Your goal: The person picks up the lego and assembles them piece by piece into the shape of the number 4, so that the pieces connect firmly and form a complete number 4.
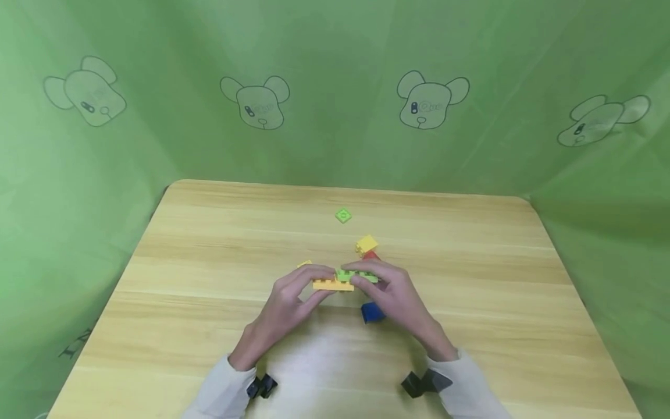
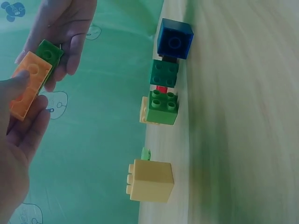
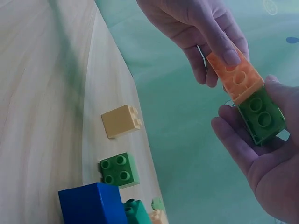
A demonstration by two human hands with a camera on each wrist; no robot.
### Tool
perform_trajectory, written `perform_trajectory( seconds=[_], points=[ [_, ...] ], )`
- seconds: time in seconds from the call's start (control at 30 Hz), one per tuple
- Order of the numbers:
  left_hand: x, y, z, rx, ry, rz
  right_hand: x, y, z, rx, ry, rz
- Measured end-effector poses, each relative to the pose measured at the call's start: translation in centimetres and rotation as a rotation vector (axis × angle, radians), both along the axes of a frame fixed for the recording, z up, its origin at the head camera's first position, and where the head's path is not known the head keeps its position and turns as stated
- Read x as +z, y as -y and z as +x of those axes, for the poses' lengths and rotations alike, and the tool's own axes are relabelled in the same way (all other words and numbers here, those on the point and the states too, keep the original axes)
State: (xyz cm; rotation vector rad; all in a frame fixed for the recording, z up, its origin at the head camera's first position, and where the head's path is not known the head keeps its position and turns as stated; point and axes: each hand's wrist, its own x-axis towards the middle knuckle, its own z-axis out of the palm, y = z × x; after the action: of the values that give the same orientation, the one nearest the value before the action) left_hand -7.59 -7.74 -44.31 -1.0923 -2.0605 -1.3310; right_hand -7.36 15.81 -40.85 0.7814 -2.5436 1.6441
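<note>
In the head view, my left hand [image 1: 285, 302] pinches a flat orange toy brick [image 1: 327, 286] between thumb and fingers. Opposite it, my right hand [image 1: 400, 294] grips a flat green toy brick [image 1: 369, 277] by its far end. The green brick overlaps the right end of the orange one from above. Seen from the right wrist, round studs show on both the orange brick [image 3: 247, 84] and the green brick [image 3: 257, 114]. From the left wrist, the thumb of my left hand [image 2: 16, 158] presses on the orange brick's studded face. Both bricks are held above the table.
Under the right hand stands a blue brick [image 1: 372, 312]. Farther back lie a yellow brick [image 1: 368, 244], a partly covered red brick [image 1: 370, 255] and a light green piece [image 1: 343, 216]. The left wrist view shows a green brick [image 2: 162, 108], a teal brick [image 2: 164, 73] and a tan brick [image 2: 152, 182].
</note>
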Motion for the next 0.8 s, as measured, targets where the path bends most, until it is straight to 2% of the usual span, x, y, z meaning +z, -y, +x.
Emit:
perform_trajectory(
  seconds=[0.13,0.27,0.4,0.8],
  points=[
    [0.2,0.0,0.1,0.009,-0.014,0.016,0.4,-0.1,0.0,0.03,-0.092,0.064],
    [0.4,-0.1,0.2,0.01,-0.032,0.026,0.7,-0.1,0.0,0.076,-0.2,0.084],
    [0.8,-0.3,0.2,0.0,-0.066,0.039,1.2,0.1,0.2,0.073,-0.298,0.099],
    [1.8,-0.5,0.6,-0.007,-0.12,0.018,2.4,0.0,0.9,0.082,-0.377,0.121]
  ],
)
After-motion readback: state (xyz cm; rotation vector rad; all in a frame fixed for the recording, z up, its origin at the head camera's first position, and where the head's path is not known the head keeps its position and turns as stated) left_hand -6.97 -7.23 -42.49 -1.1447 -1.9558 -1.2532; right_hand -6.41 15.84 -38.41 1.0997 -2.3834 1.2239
